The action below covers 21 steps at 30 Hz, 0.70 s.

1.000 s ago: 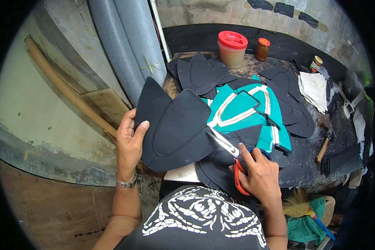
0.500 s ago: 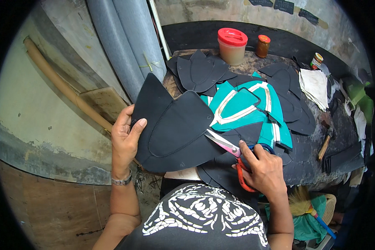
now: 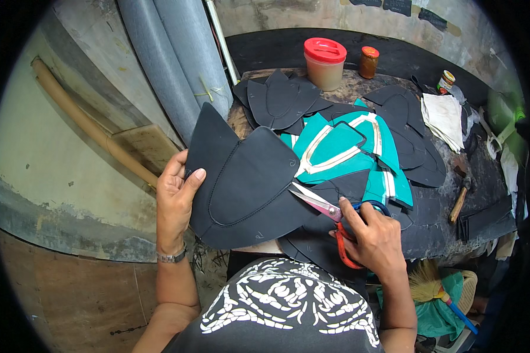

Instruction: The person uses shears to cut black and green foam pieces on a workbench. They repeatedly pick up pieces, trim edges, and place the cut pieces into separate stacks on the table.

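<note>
The left hand [image 3: 175, 200] is closed on the left edge of a large black cut piece [image 3: 241, 182] of stitched material, thumb lying across its face and fingers hidden behind it; the piece is held up, tilted, off the near-left edge of the worktable [image 3: 441, 203], its pointed corner rising toward the grey pipes [image 3: 171, 59]; a curved stitch line runs across its surface. The right hand [image 3: 374, 238] is clamped through the orange handles of a pair of scissors [image 3: 324, 209], fingers curled in the loops; the blades stand slightly parted, their tips meeting the right edge of the black piece, though whether they bite into it I cannot tell. The scissors lie just above the near edge of the worktable, over more dark pieces.

Across the middle of the worktable spreads a heap of teal pieces with pale trim [image 3: 341, 153], ringed by further black cut shapes [image 3: 280, 100] that reach to the far-left corner; at the far edge stand a jar with a red lid [image 3: 324, 63] and a smaller orange jar [image 3: 368, 62], near each other but apart; a stack of white cloth [image 3: 444, 117] sits toward the right edge; a hammer [image 3: 458, 200] with a wooden handle rests near the near-right edge. A wristwatch [image 3: 172, 256] circles the left wrist; a small broom [image 3: 439, 291] lies below the table at the right.
</note>
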Motion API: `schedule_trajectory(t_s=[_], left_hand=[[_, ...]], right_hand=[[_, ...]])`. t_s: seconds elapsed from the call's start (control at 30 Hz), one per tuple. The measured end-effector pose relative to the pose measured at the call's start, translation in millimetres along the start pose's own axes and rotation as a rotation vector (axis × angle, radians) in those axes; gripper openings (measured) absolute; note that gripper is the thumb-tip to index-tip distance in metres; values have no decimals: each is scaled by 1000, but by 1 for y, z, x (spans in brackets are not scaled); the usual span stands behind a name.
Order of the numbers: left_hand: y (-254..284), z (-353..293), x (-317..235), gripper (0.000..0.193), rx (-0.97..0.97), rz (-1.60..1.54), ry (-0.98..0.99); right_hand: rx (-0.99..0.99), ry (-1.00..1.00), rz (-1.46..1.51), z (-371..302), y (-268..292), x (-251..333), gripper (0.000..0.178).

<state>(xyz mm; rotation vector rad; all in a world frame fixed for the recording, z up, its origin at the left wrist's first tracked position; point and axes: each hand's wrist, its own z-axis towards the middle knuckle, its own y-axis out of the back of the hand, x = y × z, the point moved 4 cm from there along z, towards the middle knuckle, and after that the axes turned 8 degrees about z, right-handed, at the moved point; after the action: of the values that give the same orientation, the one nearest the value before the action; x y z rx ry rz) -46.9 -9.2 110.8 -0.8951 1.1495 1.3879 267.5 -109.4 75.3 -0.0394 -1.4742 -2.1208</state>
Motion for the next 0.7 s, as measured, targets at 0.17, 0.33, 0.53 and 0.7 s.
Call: schedule_trajectory(t_s=[0.17,0.33,0.53,0.7], left_hand=[[0,-1,-3,34,-2,2,-20],[1,0,-7,35,-18,16,-40],[0,-1,-8,36,-14,29,-49],[1,-1,-6,36,12,42,-39]], right_hand=[[19,-14,-1,-1,1,-1,63],[15,-17,0,-2,2,-3,63],[27,2,9,-1,3,-4,64],[67,5,9,1,3,-4,56]])
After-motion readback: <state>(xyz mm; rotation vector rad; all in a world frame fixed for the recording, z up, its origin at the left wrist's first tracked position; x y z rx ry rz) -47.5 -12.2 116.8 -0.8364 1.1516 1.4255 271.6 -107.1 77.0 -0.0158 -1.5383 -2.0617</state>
